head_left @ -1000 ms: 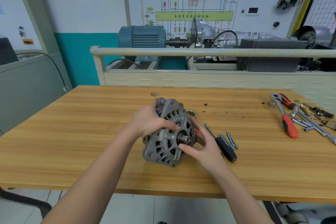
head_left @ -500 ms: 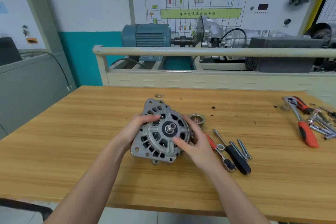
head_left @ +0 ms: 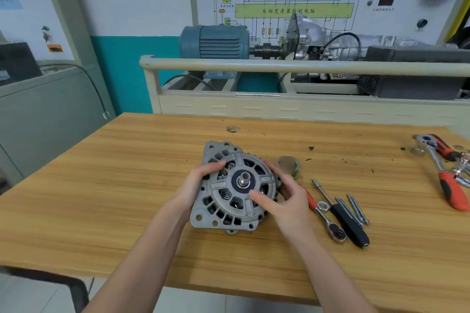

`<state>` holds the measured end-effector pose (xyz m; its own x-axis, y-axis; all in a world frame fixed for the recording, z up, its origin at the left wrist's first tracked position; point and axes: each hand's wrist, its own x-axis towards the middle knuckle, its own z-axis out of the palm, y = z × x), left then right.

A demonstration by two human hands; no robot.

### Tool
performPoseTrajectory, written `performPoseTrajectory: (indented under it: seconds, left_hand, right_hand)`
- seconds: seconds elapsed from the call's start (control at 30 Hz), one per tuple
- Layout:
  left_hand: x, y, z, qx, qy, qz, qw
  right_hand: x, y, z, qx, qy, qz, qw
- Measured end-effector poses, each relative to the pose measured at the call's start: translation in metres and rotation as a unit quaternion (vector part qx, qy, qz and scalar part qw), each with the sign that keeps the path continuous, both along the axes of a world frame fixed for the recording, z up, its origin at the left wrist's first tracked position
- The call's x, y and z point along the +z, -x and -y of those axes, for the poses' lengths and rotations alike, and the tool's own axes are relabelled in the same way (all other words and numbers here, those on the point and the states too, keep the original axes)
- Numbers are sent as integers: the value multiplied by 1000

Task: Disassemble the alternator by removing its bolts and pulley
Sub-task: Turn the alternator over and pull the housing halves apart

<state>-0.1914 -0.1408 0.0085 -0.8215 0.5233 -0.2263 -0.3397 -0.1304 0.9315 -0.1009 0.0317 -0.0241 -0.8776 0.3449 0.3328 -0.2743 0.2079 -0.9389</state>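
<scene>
Wooden workbench (head_left: 106, 201) filling the lower frame and bearing, at centre, the alternator (head_left: 229, 201); just right, the pulley (head_left: 288, 165), a small ratchet (head_left: 328, 221), a black-handled driver (head_left: 348, 223), long bolts (head_left: 356, 208); far right, an orange-handled ratchet (head_left: 447, 183).

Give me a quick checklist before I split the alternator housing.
1. Pulley off the shaft: ok, it lies on the table.
2. Long bolts out: ok, beside the ratchet.
3. Alternator flat, shaft up: ok.
4. Left hand grips its rim: ok.
5. Right hand grips the other side: ok.
6. Any bolts left underneath: cannot tell.
</scene>
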Motion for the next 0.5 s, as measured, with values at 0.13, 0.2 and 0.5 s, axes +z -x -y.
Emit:
performPoseTrajectory:
  seconds: [0.13, 0.2, 0.5]
  left_hand:
    - [0, -10, -9, -15, -10, -8, 1000]
    - [-1, -17, -14, -19, -12, -9, 1000]
    - [-3, -45, -25, -23, 18, -42, 999]
  right_hand:
    - [-1, -17, -8, -9, -24, 0, 1000]
    - [-1, -28, -13, -7, -51, -1, 999]
    - [6, -60, -30, 92, -212, 100, 968]
